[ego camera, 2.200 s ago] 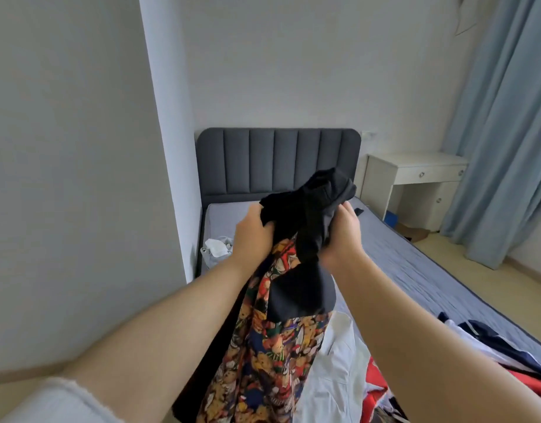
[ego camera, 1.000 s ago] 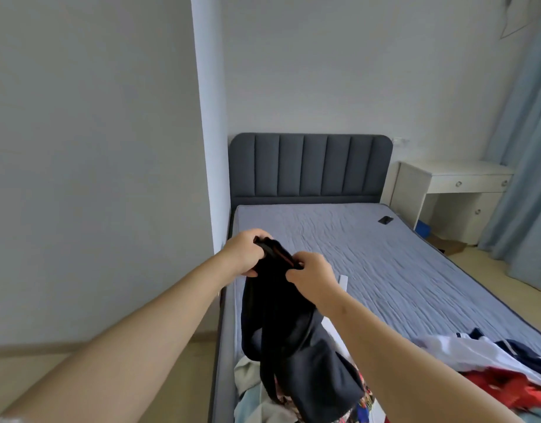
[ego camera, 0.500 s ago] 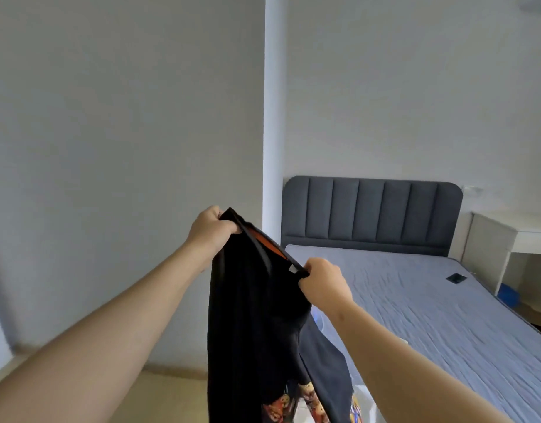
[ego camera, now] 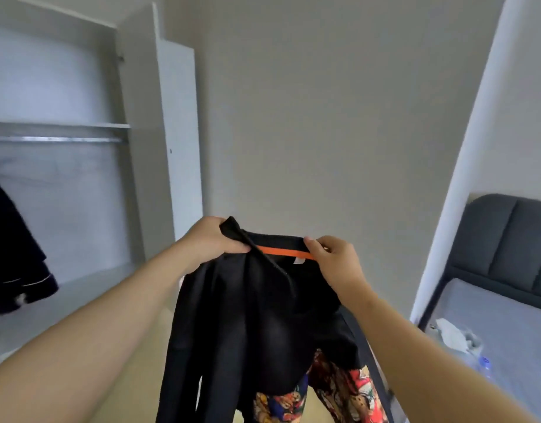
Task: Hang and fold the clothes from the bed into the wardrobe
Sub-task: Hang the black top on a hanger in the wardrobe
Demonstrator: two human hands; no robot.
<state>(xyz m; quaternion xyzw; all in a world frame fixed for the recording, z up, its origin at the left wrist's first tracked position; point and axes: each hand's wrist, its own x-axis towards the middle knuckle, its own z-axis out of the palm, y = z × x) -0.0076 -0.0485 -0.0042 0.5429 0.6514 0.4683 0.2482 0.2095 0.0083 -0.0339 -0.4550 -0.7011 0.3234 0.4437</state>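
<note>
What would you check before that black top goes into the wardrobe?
1. Grip: left hand and right hand each grip the collar of the black garment: ok.
2. Collar spread flat between the hands: ok.
3. Hanger ready: none shows in the collar or either hand: not ok.
4. Wardrobe door open: ok.
5. Free space on the wardrobe rail: a bare stretch lies to the right of the dark garment: ok.
6. Hem off the floor: the bottom runs out of view: cannot tell.
</note>
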